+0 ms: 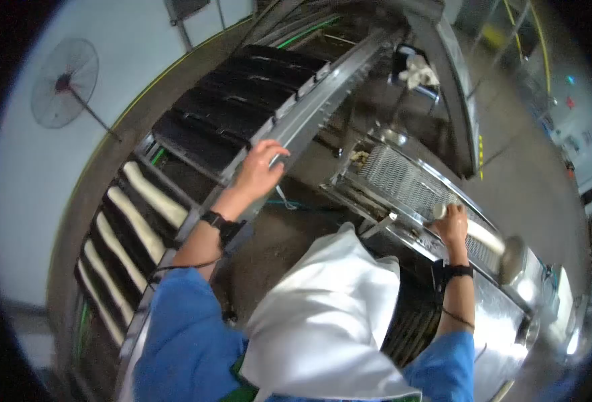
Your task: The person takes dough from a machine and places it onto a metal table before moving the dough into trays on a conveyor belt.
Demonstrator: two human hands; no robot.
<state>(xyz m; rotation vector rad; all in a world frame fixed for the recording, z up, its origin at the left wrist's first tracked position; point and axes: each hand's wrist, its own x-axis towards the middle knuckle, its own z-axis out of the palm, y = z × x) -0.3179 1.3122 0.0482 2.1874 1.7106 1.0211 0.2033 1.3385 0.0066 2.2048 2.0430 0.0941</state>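
Note:
On the right, my right hand (452, 224) is closed round a long pale dough strip (485, 237) that lies over the metal mesh conveyor (403, 177). One end of the strip pokes out left of my fingers. My left hand (264, 164) is held over the metal rail beside the black trays (209, 127), its fingers apart and slightly curled, with nothing in them. Several dough strips (135, 224) lie side by side in the grooves of a dark tray at the left.
A wall fan (64, 83) stands at the upper left. A curved metal frame (453, 94) rises beyond the mesh conveyor, and a cloth-like pale heap (418, 72) sits near it. Steel machine parts (500, 321) are at the lower right.

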